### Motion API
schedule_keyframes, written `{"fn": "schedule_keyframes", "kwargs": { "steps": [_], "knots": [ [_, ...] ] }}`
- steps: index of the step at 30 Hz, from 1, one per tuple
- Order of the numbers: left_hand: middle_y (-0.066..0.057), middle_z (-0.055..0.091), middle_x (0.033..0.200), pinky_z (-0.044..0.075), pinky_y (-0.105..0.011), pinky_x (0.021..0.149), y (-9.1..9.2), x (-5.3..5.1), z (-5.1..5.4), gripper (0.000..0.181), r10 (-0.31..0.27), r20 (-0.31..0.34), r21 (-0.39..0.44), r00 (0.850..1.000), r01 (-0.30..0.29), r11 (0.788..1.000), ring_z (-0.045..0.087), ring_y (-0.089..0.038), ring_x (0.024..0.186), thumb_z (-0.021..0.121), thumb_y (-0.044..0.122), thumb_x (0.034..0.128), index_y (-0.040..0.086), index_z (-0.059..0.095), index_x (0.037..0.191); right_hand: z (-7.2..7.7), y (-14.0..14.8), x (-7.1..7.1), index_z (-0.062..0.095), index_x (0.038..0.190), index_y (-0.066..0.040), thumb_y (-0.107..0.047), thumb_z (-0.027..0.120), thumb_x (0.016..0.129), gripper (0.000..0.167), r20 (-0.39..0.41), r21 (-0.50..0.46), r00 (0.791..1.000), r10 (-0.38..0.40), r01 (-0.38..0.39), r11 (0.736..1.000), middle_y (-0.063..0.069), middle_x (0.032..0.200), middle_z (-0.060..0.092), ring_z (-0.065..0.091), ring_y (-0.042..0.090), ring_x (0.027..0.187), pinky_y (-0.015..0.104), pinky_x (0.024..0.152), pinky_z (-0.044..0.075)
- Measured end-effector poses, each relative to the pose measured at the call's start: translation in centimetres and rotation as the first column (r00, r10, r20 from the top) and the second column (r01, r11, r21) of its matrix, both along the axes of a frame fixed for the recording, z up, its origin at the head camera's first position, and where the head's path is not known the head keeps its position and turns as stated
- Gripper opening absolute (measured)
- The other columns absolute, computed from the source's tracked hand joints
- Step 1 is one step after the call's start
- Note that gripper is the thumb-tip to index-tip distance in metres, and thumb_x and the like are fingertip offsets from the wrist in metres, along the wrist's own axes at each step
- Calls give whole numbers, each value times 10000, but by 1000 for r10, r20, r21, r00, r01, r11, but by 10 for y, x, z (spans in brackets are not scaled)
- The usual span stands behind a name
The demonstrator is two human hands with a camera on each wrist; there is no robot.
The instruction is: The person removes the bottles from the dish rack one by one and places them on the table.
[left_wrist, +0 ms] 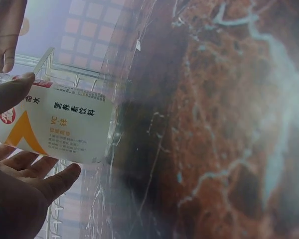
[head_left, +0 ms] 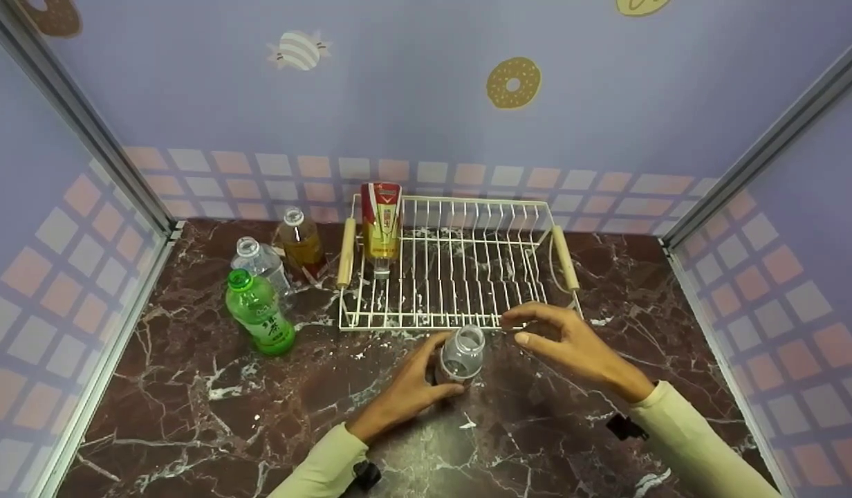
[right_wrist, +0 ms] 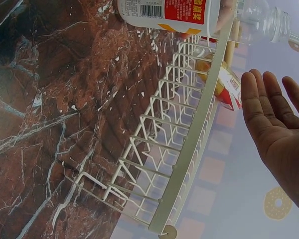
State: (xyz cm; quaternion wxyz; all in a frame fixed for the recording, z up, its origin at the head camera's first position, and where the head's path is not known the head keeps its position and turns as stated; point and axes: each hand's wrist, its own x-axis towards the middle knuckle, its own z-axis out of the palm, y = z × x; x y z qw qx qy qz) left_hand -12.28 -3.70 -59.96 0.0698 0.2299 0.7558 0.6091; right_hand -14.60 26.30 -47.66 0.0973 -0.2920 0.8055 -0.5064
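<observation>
My left hand (head_left: pixel 413 387) grips an uncapped clear plastic bottle (head_left: pixel 464 358), its thumb and fingers curled around the sides. In the left wrist view, the bottle (left_wrist: pixel 60 122) has a white label with an orange design and its base is close to the marble surface. Just to the right, my right hand (head_left: pixel 571 344) hovers apart from the bottle near the rack's front edge. Its fingers are extended in the right wrist view and hold nothing. Behind both hands stands a white wire rack (head_left: pixel 460 319) with wooden handles. A bottle with a red-and-yellow label (head_left: pixel 382 221) sits neck-down at its left end.
Left of the rack stand a green bottle (head_left: pixel 263 318) with a green cap, an uncapped clear bottle (head_left: pixel 260 259) and an uncapped bottle of amber liquid (head_left: pixel 303 245). Patterned walls (head_left: pixel 426 90) enclose the dark marble tabletop (head_left: pixel 294 401) at the back and sides.
</observation>
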Motion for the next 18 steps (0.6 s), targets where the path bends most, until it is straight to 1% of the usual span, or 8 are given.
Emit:
{"fn": "schedule_keyframes", "kwargs": {
  "steps": [4,6,9,12,15,18],
  "knots": [
    [-173,563,1574,510,-615,1175,-9,3,1,912,21,-9,-34,1000,-21,999,577,-404,1404,947,149,856,113,450,1620,0,1,0,688,1409,1,-64,675,1075,340,1,1,1000,-5,5,1000,202,1364,727,744,307,1157,333,953,654],
    [-201,564,1572,529,-639,1144,-15,4,0,922,30,-21,-46,999,-31,998,586,-443,1379,952,164,852,92,448,1620,0,1,0,686,1411,1,-67,676,1076,342,5,2,1000,-9,9,1000,198,1364,729,747,275,1155,336,952,656],
    [-263,547,1567,556,-668,1096,-25,7,0,926,30,-29,-31,999,-31,999,603,-511,1328,943,143,861,36,431,1625,1,2,0,684,1415,-3,-77,677,1079,344,14,3,1000,-14,14,1000,182,1360,735,751,244,1149,343,949,658],
    [-305,544,1554,542,-688,1106,-38,9,-1,892,40,-46,-18,998,-40,999,597,-539,1331,920,147,888,-10,430,1617,1,3,-1,682,1417,-10,-89,672,1085,342,26,2,1000,-17,17,1000,175,1357,738,755,245,1143,353,943,661],
    [-290,558,1554,502,-676,1159,-53,12,0,832,79,-66,-28,995,-81,996,587,-513,1370,900,179,912,-9,464,1596,1,4,-1,682,1415,-7,-88,666,1088,337,28,-1,1000,-14,14,1000,179,1353,740,759,267,1130,375,932,669],
    [-252,569,1571,491,-651,1179,-69,15,2,780,153,-86,-49,984,-158,986,584,-492,1396,899,179,912,13,509,1567,0,5,-2,682,1412,1,-71,663,1085,335,15,-3,1000,-9,9,1000,183,1352,741,762,286,1120,413,920,676]
  ]
}}
